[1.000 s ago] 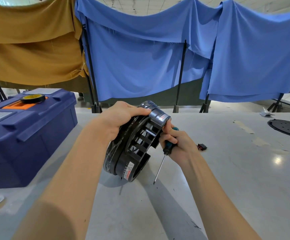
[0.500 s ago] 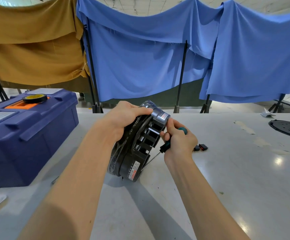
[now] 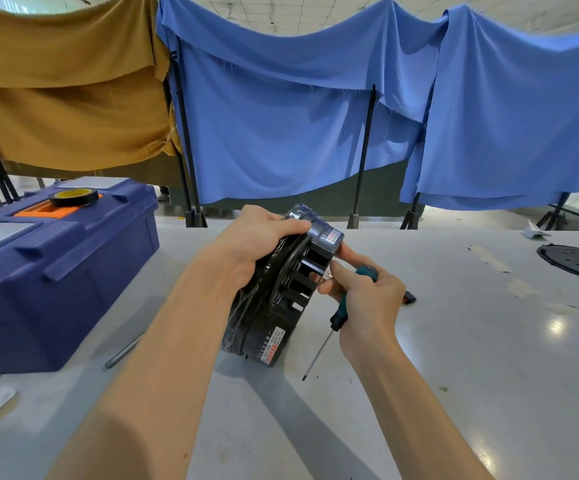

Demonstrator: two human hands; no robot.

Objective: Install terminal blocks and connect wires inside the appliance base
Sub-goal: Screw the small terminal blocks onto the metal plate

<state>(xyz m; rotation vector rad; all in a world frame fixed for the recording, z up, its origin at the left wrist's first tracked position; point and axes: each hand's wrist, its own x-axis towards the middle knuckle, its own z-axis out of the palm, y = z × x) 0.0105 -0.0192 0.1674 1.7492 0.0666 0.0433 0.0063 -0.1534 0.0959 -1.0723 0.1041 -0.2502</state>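
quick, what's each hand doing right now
Left hand: closed on the top edge of the black appliance base, standing it on edge.
Right hand: closed on the screwdriver, fingertips at the base.

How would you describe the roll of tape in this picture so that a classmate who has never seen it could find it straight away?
Start at the big blue toolbox on the left of the table. On its lid is an orange handle recess, and the roll of tape lies flat on that. It is the only ring there: black outside, yellow inside.
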